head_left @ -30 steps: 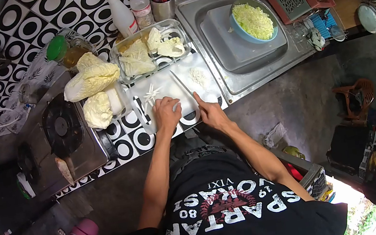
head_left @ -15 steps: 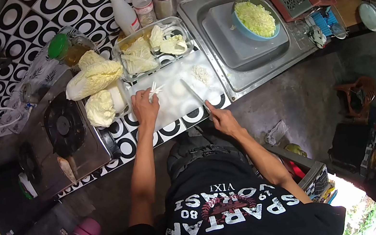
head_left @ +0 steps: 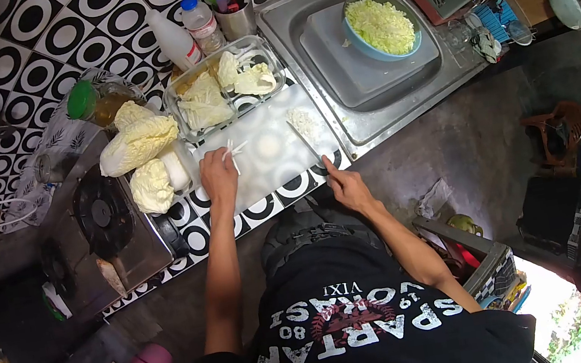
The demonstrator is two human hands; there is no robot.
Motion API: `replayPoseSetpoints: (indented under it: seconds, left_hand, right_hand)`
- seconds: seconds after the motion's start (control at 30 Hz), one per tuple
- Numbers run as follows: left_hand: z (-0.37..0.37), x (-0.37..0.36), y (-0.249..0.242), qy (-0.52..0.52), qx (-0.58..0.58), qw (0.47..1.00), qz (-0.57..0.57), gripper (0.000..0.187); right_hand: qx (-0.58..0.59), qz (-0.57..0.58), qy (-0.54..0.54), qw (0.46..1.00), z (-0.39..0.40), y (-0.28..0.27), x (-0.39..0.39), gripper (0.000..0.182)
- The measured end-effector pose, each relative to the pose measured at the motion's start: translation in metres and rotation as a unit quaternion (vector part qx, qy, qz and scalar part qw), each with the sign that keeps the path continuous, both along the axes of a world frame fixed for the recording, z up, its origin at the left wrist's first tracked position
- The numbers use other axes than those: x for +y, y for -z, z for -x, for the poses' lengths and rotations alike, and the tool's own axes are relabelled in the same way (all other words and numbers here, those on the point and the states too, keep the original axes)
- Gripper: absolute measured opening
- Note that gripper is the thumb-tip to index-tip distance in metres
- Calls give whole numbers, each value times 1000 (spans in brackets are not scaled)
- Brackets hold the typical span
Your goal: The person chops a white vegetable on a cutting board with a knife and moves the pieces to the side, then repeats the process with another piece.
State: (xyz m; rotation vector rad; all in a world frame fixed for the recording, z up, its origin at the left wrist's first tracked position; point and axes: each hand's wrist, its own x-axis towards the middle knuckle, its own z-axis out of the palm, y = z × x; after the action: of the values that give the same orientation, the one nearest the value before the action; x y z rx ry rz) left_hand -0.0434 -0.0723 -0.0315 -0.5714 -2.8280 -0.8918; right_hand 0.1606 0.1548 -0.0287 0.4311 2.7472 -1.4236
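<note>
White vegetable strips (head_left: 235,147) lie at the left part of the translucent cutting board (head_left: 266,168). My left hand (head_left: 219,175) is closed on them, its fingertips gathered at their near ends. My right hand (head_left: 346,184) grips the handle of a knife (head_left: 310,145), whose blade points away from me across the board. The blade lies against the left side of a small heap of finely chopped white pieces (head_left: 305,124). Behind the board, a clear divided container (head_left: 232,121) holds pale cabbage leaves (head_left: 206,101).
Napa cabbage (head_left: 139,145) sits left of the board, beside a gas stove (head_left: 101,210). On the right, a blue bowl (head_left: 384,52) of shredded cabbage stands in the steel sink (head_left: 366,132). Bottles (head_left: 202,29) and a steel utensil cup (head_left: 236,21) are at the back.
The knife has moved right across the board, up to the chopped heap. My left hand stays at the strips, fingers slightly shifted. The whole view has tilted a little.
</note>
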Motion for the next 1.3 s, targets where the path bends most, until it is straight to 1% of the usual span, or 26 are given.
replayPoseSetpoints:
  seconds: [0.03,0.1,0.17,0.2,0.3,0.33,0.4,0.43,0.5,0.57,0.77,0.87,0.97,1.1,1.17,1.3]
  left_hand:
    - [-3,5,-3,-2,-1,1000,2,14]
    - [-11,23,-7,82,-9,996,-32,13]
    - [-23,44,-2,129,-63,988,-62,14]
    - [-29,54,3,136,-80,986,-55,15]
    - [-40,75,19,129,-150,978,-71,14]
    - [-41,78,22,128,-151,977,-73,14]
    - [-45,84,25,74,-166,980,-78,12]
    - [-46,85,25,74,-168,980,-78,12]
    - [-45,87,25,56,-158,983,-76,10]
    - [-46,88,28,51,-157,983,-81,9]
    - [-47,88,31,37,-143,985,-92,7]
    - [-49,89,29,31,-141,985,-90,6]
    - [-49,91,29,30,-134,987,-87,6]
    - [-48,89,32,35,-118,989,-84,7]
    - [-49,89,32,36,-121,988,-88,7]
    - [-48,89,30,34,-127,987,-88,8]
  right_hand:
    - [7,2,-6,1000,2,-4,0,68]
    - [14,4,-12,1000,5,-6,0,68]
    - [12,5,-38,999,7,-5,0,64]
    - [11,5,-40,999,9,-6,0,64]
    - [1,20,-25,999,14,-10,1,60]
    - [-11,20,-27,999,16,-13,2,60]
    - [-26,18,-27,999,18,-23,4,59]
    - [-49,19,-29,998,20,-30,4,59]
    - [-72,21,-34,997,23,-36,3,60]
    - [-72,-10,-51,996,21,-38,1,62]
    - [-76,-28,-74,994,13,-22,-6,67]
    - [-88,-40,-70,993,17,-25,-8,67]
    - [-103,-74,-80,989,17,-21,-9,68]
    - [-112,-73,-85,987,17,-25,-9,69]
    - [-116,-96,-93,984,17,-25,-8,71]
    - [-119,-106,-93,983,12,-10,-7,75]
